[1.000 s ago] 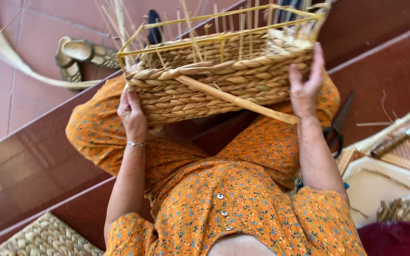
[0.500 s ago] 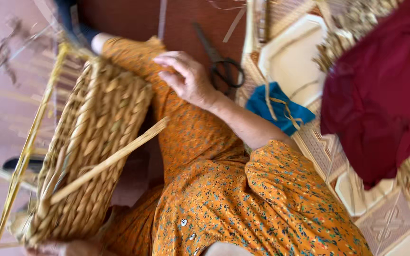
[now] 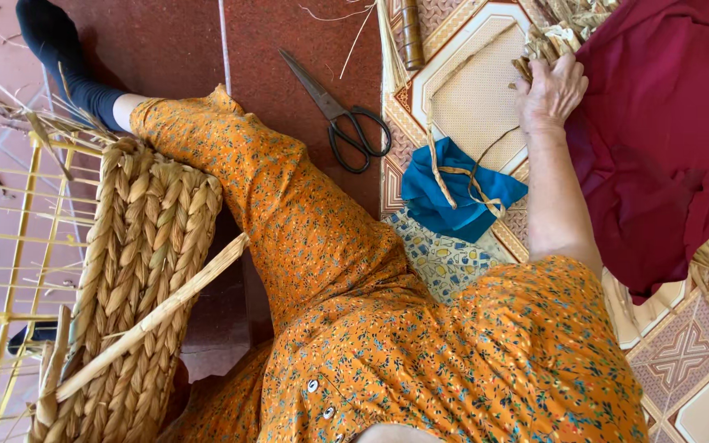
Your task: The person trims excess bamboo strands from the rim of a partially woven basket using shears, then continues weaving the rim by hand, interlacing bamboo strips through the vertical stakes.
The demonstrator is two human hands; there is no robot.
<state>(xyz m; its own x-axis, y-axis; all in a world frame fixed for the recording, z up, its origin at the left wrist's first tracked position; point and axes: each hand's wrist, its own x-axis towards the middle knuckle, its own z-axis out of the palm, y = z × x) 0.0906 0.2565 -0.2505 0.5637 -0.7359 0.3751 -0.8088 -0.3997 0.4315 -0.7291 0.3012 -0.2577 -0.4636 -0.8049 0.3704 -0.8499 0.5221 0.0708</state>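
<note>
While I sit on the floor [image 3: 305, 33] in my orange flowered dress [image 3: 420, 353], my right hand [image 3: 550, 92] reaches out to the side and rests on a bundle of dry straw strands [image 3: 551, 37] lying at the edge of a dark red cloth [image 3: 666, 139]. Its fingers curl down over the strands, closed onto them, though I cannot tell how firmly they grip. My left hand is out of sight, somewhere below the half-woven basket [image 3: 137, 279], so I cannot say whether it is open or closed.

That basket leans on its side against my left leg, its braided wall finished and bare yellow frame rods [image 3: 22, 246] sticking out beyond the weave. A flat pale strip [image 3: 157, 316] crosses its wall at a slant.

Just beside my right forearm lies a crumpled blue cloth [image 3: 453, 197] with a loose strand looped over it, on a patterned woven mat [image 3: 473, 98]. A pair of black-handled scissors [image 3: 340, 115] lies on the red floor tiles between my knee and the mat, well apart from either hand.
</note>
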